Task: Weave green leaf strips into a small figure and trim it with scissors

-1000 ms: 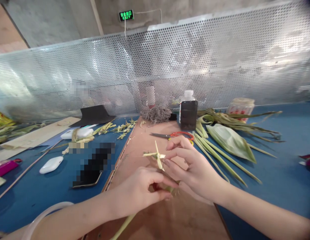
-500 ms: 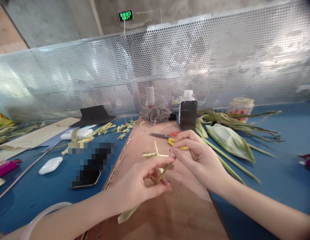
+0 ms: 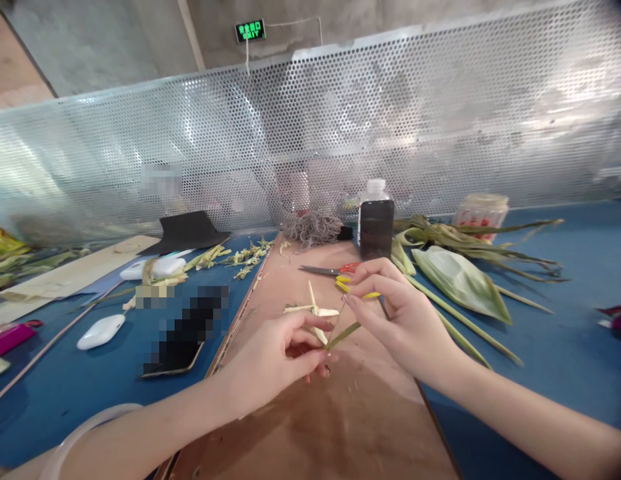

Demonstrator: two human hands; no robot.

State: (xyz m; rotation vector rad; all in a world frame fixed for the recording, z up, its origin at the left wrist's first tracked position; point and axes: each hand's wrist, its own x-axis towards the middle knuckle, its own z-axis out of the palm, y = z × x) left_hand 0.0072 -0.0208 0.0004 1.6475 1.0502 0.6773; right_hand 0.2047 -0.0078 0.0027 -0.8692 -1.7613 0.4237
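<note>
Over the brown board [image 3: 380, 427], my left hand [image 3: 290, 353] pinches a narrow green leaf strip [image 3: 346, 334] whose free end points right. My right hand [image 3: 395, 307] is closed at its fingertips on a thin strand [image 3: 336, 321], which runs down to the left fingertips. Just beyond my left hand, pale stem pieces [image 3: 314, 300] lie crossed on the board. Red-handled scissors [image 3: 323, 270] and something yellow [image 3: 343, 283] rest behind my right hand, which partly hides them.
A dark bottle [image 3: 376, 227] and tangled grey cord [image 3: 315, 230] stand at the board's far end. Right of it lie a broad leaf [image 3: 463, 283], stalks and a jar [image 3: 483, 217]. Left are a phone [image 3: 185, 333], a white case [image 3: 101, 331] and plant scraps [image 3: 250, 257].
My left hand has moved slightly down and left, away from my right fingertips. The green strip has swung and now points up to the right, with the strand stretched between the hands.
</note>
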